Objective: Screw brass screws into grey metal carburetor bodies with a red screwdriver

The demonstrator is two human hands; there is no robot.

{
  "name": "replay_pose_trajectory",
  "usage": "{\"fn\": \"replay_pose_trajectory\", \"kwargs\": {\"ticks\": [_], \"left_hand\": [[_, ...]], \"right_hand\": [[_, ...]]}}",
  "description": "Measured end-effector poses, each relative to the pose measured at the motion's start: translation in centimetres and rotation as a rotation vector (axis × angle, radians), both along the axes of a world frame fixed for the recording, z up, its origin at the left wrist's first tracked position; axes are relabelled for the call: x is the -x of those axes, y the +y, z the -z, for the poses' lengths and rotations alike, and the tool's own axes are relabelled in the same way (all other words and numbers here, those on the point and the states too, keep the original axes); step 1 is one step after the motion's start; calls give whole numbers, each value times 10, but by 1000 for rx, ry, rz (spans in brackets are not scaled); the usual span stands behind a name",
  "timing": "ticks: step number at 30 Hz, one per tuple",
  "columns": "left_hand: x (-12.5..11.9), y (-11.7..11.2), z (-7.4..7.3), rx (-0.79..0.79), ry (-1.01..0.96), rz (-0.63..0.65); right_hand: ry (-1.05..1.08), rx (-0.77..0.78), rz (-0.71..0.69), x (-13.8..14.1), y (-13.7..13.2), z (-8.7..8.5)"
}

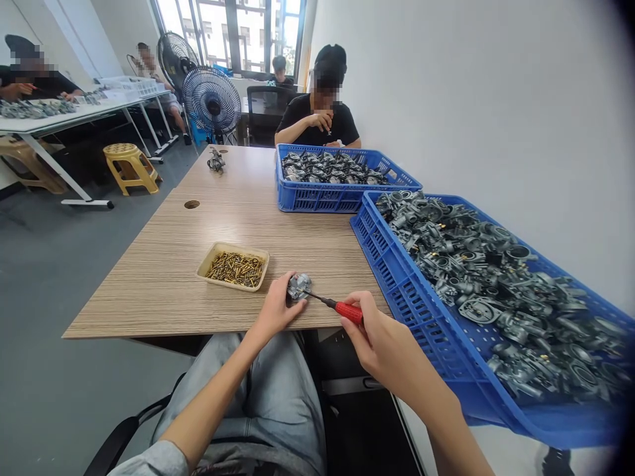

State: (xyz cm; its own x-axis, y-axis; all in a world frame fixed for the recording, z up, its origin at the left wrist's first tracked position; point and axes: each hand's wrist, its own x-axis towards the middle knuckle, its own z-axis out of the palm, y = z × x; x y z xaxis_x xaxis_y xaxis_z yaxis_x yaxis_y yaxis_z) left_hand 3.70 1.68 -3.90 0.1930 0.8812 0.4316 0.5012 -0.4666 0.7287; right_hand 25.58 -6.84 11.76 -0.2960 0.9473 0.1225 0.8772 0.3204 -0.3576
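**Q:** How's that die-cast carburetor body (299, 286) to handle?

**A:** Stiff, fairly heavy, maybe slick (looks oily?). It's at the near edge of the wood-look table (149, 297), left hand (275, 309) curled round its side. Right hand (384, 334) is closed on a red-handled screwdriver (348, 312), tip at the body.

**Q:** Counts?

**A:** One more carburetor (216, 160) up the table, two blue plastic crates (322, 198) (411, 311), one tray (233, 284) of brass jets (too many to count).
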Motion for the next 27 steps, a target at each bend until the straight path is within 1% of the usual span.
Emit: {"fn": "replay_pose_trajectory", "kwargs": {"ticks": [1, 4, 5, 7, 9, 11, 13, 16, 17, 19, 23, 25, 27], "left_hand": [[0, 0, 0, -1, 4, -1], [0, 0, 0, -1, 8, -3], [0, 0, 0, 0, 7, -3], [0, 0, 0, 0, 2, -4], [0, 0, 0, 0, -1, -3], [0, -1, -1, 3, -4, -2], [0, -1, -2, 8, -8, -1], [0, -1, -2, 11, -12, -7], [0, -1, -1, 10, -11, -10], [1, -1, -1, 7, -8, -15], [1, -1, 0, -4, -5, -11], [1, -1, 0, -4, -5, -10], [1, 0, 0, -4, -6, -9]], "right_hand": [[-30, -8, 25, 0, 1, 1], [-157, -62, 157, 1, 4, 5], [-169, -71, 178, 1, 5, 5], [-109, -48, 145, 0, 5, 4], [-5, -6, 53, -2, 4, 1], [46, 19, -12, -3, 2, 0], [2, 10, 15, -2, 2, 1], [-161, -32, 149, 0, 3, 6], [-194, -41, 170, 1, 4, 6], [-169, -38, 145, 0, 4, 7], [25, 4, -7, -3, 4, 4], [1, 8, 17, -3, 5, 4], [-115, 4, 117, -2, 6, 6]]}}
